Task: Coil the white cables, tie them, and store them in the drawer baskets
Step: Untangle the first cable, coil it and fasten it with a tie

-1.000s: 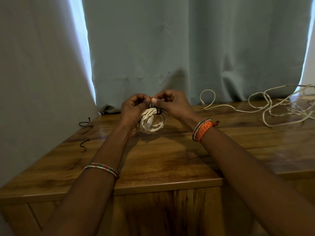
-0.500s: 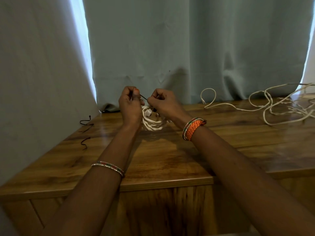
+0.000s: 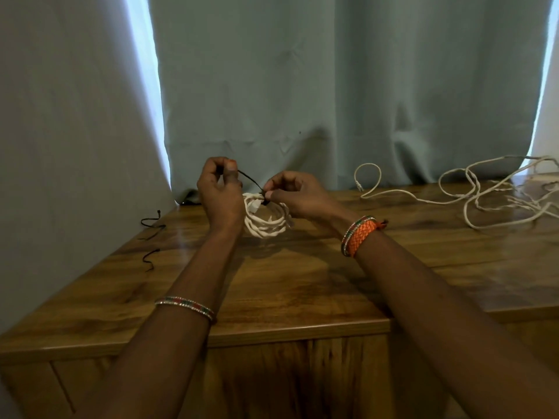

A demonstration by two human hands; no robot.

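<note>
No text, label, brand, number or sign can be read anywhere in the view.

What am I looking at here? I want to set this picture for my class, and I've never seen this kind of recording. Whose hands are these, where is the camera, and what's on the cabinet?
No machine here: a person wears a camera on the head, looking down at their own hands. The left hand pulls one end of a thin dark tie; the right hand pinches it at a coiled white cable, held just above the wooden cabinet top. To the right lie loose, uncoiled white cables. Spare dark ties lie at the left edge.
</note>
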